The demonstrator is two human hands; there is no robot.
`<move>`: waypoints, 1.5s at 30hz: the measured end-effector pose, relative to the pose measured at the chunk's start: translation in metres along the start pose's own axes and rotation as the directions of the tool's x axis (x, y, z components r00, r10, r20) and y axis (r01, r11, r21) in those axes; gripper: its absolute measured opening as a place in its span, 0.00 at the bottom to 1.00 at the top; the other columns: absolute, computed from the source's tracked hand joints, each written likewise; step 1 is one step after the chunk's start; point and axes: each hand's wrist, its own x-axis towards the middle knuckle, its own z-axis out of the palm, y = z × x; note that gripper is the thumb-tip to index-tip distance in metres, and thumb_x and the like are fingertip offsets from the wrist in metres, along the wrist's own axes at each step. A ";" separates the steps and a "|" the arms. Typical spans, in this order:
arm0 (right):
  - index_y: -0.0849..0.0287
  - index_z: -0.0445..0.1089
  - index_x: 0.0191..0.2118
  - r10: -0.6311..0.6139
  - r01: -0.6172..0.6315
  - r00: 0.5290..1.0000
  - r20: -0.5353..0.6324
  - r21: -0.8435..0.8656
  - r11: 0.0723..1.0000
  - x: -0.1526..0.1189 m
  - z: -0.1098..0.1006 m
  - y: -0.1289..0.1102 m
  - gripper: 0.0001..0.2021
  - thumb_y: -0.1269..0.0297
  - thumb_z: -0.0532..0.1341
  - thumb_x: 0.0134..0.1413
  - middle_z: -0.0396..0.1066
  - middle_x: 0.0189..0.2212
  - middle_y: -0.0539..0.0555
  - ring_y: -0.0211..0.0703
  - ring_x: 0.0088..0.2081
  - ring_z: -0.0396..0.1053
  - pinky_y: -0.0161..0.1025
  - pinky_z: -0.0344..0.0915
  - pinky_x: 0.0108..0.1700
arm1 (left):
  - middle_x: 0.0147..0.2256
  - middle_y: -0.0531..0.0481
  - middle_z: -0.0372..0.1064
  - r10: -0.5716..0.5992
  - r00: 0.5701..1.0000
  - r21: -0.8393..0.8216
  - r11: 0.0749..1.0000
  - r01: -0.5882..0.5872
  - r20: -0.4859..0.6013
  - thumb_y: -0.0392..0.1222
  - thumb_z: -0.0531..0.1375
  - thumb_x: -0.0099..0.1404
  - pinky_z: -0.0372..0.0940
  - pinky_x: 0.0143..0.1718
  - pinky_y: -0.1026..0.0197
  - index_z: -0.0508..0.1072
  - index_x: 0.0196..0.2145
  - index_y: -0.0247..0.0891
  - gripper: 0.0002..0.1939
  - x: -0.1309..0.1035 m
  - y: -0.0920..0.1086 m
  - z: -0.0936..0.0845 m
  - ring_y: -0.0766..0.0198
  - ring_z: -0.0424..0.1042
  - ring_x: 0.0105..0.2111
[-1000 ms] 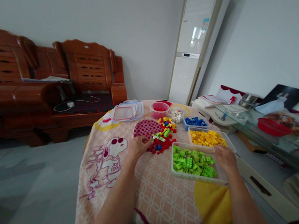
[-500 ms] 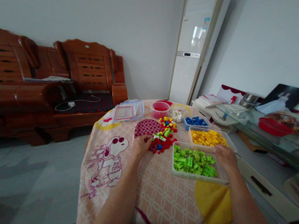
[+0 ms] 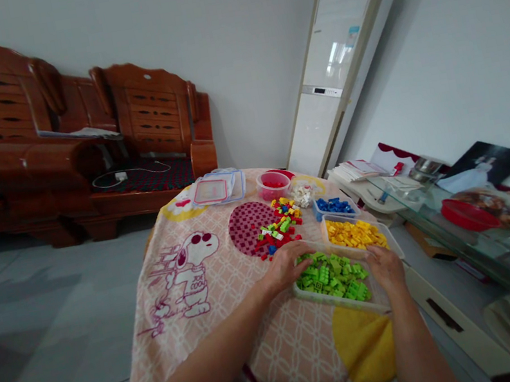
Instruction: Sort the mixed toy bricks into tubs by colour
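Note:
My left hand (image 3: 289,265) is over the left rim of a clear plastic box (image 3: 337,302) of green toy bricks (image 3: 332,277), its fingers curled and pointing inward. Anything between those fingertips is too small to make out. At the box's far right corner, my right hand (image 3: 387,266) is closed on the rim, close to a second box of yellow bricks (image 3: 355,234). A loose pile of mixed bricks, mostly red with some green, yellow and white (image 3: 278,233), lies on the cloth beyond my left hand.
Blue bricks (image 3: 334,206) fill a smaller box behind the yellow ones. White bricks (image 3: 303,194) and a round tub of red pieces (image 3: 274,185) stand farther back. Flat lids (image 3: 215,189) lie at the far left. A glass-topped stand (image 3: 468,240) borders the right side.
My left hand has moved right and nearer, from the mixed pile to the green brick box. A few bricks in the pile have shifted. My right hand stays at the box corner.

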 end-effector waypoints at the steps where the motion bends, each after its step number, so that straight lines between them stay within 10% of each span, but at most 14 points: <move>1: 0.61 0.77 0.40 0.003 -0.003 1.000 0.002 0.001 1.000 0.000 0.000 0.000 0.19 0.60 0.52 0.53 0.77 0.38 0.60 0.49 0.41 0.72 0.43 0.65 0.46 | 0.45 0.44 0.74 0.009 1.000 0.019 1.000 -0.009 0.015 0.42 0.60 0.64 0.64 0.53 0.57 0.77 0.45 0.40 0.13 -0.001 0.000 0.001 0.59 0.71 0.48; 11: 0.61 0.77 0.41 0.009 -0.009 1.000 0.006 0.002 1.000 -0.001 0.003 0.003 0.19 0.60 0.52 0.53 0.77 0.40 0.60 0.49 0.42 0.72 0.43 0.65 0.47 | 0.43 0.45 0.76 -0.142 0.978 0.083 0.984 0.156 -0.154 0.36 0.56 0.64 0.65 0.52 0.54 0.78 0.44 0.40 0.14 -0.001 -0.022 -0.007 0.59 0.72 0.46; 18: 0.61 0.76 0.40 -0.016 0.015 1.000 -0.016 -0.009 1.000 -0.001 0.004 0.004 0.19 0.58 0.51 0.54 0.77 0.39 0.59 0.49 0.40 0.72 0.43 0.65 0.46 | 0.43 0.42 0.75 -0.366 0.838 0.199 0.859 0.472 -0.404 0.35 0.57 0.62 0.66 0.52 0.52 0.77 0.44 0.36 0.14 0.002 -0.065 -0.032 0.55 0.72 0.45; 28: 0.63 0.76 0.42 -0.005 0.005 1.000 0.000 -0.011 1.000 -0.001 0.004 0.006 0.20 0.58 0.51 0.55 0.77 0.41 0.61 0.50 0.42 0.72 0.43 0.65 0.46 | 0.45 0.43 0.74 -0.309 0.929 0.332 0.871 0.363 -0.205 0.36 0.61 0.58 0.63 0.54 0.51 0.77 0.35 0.38 0.06 0.016 -0.079 -0.025 0.54 0.71 0.48; 38: 0.63 0.76 0.41 0.012 -0.012 1.000 -0.008 -0.020 1.000 -0.001 0.006 0.005 0.21 0.58 0.51 0.53 0.77 0.40 0.62 0.51 0.42 0.72 0.45 0.65 0.46 | 0.37 0.48 0.76 -0.402 0.840 0.190 0.851 0.489 -0.364 0.39 0.62 0.59 0.67 0.43 0.60 0.74 0.40 0.36 0.11 0.004 -0.069 -0.032 0.61 0.74 0.37; 45: 0.64 0.76 0.41 -0.003 0.003 1.000 -0.003 -0.008 1.000 -0.001 0.008 0.009 0.22 0.57 0.50 0.54 0.76 0.41 0.63 0.51 0.42 0.72 0.45 0.65 0.46 | 0.41 0.48 0.76 -0.343 0.872 0.195 0.884 0.425 -0.348 0.30 0.61 0.56 0.67 0.47 0.60 0.76 0.42 0.38 0.16 0.003 -0.063 -0.037 0.60 0.74 0.42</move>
